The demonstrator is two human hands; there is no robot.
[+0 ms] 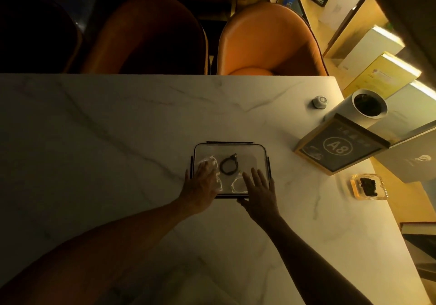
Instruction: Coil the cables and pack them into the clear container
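A clear container (257,150) with dark edges lies flat on the marble table. Inside it a black coiled cable (228,164) sits in the middle. A white coiled cable (237,185) lies near the front edge, and another pale coil (211,159) shows at the left under my fingers. My left hand (202,185) rests flat on the container's left side, fingers spread. My right hand (259,191) lies flat over the front right part, fingers apart. Neither hand grips anything that I can see.
A framed sign marked A8 (339,147) stands right of the container, with a white cylinder (364,107) and a small grey knob (320,102) behind it. A glass ashtray (368,186) sits near the table's right edge. Orange chairs (269,42) face the far edge.
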